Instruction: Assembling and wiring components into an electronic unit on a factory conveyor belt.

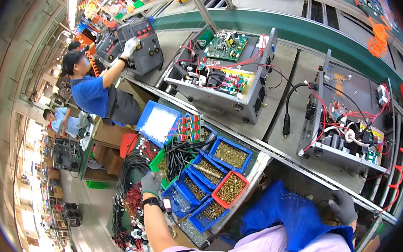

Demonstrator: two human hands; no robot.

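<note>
My left hand [152, 183], in a grey glove, reaches over the parts bins with its fingers curled in. What it holds, if anything, cannot be made out. Just beside it is a green bin [155, 163] with black tubes [178, 157] lying across it. My right hand [343, 207], in a dark grey glove, hangs by the near edge of the conveyor. Its fingers are loosely apart and nothing shows in them. Blue bins, one holding small screws [231, 155], and a red bin of brass-coloured fasteners [230, 190] sit between my arms.
Two opened metal chassis, one with a green circuit board [226, 46] and one with red wires [347, 114], stand on the conveyor. A black cable plug [286, 125] lies between them. Wire bundles [134, 197] hang at left. A co-worker [92, 94] touches a grey machine [140, 43].
</note>
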